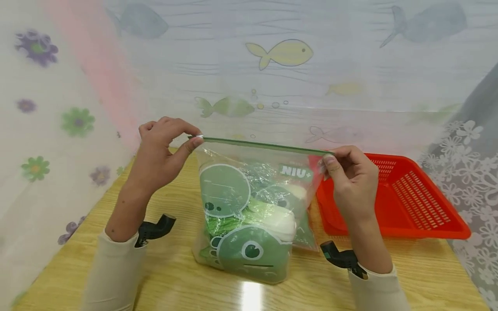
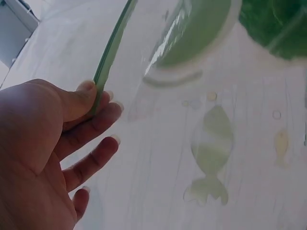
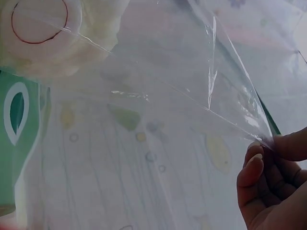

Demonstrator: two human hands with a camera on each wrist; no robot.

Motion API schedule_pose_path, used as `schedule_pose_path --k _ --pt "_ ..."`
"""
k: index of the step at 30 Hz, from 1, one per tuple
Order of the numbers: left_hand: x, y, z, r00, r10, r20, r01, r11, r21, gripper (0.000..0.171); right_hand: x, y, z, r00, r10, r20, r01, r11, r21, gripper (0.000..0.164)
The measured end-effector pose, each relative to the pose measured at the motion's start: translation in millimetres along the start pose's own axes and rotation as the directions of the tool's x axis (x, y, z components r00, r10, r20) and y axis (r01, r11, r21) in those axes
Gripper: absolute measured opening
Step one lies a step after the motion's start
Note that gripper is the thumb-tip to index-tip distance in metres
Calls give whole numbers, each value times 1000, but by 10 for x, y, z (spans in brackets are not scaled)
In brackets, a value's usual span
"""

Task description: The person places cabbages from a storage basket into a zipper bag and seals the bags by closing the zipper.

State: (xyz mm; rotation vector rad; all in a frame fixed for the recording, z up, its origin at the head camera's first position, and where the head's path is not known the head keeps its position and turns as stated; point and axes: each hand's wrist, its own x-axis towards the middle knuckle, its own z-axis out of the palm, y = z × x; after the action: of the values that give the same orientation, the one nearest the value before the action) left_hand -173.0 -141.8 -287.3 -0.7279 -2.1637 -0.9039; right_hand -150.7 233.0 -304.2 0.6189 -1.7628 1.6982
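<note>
A clear zip bag (image 1: 225,190) with green cartoon prints stands on the table, held up by its top edge. Inside lies a leafy vegetable (image 1: 278,220) with green leaves and a thick white base. My left hand (image 1: 155,157) pinches the left end of the green zip strip (image 1: 268,146) between thumb and fingers, at a small white slider (image 1: 199,136). At the strip's other end, my right hand (image 1: 354,181) pinches the bag's upper right corner. The strip is stretched nearly straight between both hands. In the right wrist view, a red ring marks the vegetable's pale base (image 3: 43,38).
A red plastic basket (image 1: 424,203) with slotted walls stands to the right, partly behind my right hand. Beneath everything is a wood-grain table (image 1: 171,268). A fish-patterned curtain (image 1: 218,65) hangs behind it. Black devices (image 1: 155,226) are strapped at both wrists.
</note>
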Motion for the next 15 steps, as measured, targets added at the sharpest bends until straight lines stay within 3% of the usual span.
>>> schedule_pose_path --k 3,6,8,9,11,13,15 --pt "-38 -58 -70 999 -29 19 30 997 -65 12 0 11 -14 1000 5 -3 -5 1000 -10 16" --pt "-77 -78 -35 994 -90 64 100 979 -178 9 2 17 -6 1000 12 -3 -12 1000 1 18" --pt "-115 -91 43 981 -139 134 175 934 -312 13 -1 27 1 1000 17 -1 -17 1000 19 18" --pt "-142 -100 93 971 -153 184 214 899 -382 17 -5 35 3 1000 20 1 -20 999 28 17" --pt "-216 -128 200 936 -157 316 303 817 -491 26 -15 56 1 1000 26 18 -26 999 29 17" --pt "-332 -163 295 880 -122 459 393 730 -559 41 -29 79 1 999 34 34 -34 999 22 16" --pt "-492 -194 376 820 -88 566 466 678 -569 60 -39 91 8 998 38 45 -39 999 12 16"
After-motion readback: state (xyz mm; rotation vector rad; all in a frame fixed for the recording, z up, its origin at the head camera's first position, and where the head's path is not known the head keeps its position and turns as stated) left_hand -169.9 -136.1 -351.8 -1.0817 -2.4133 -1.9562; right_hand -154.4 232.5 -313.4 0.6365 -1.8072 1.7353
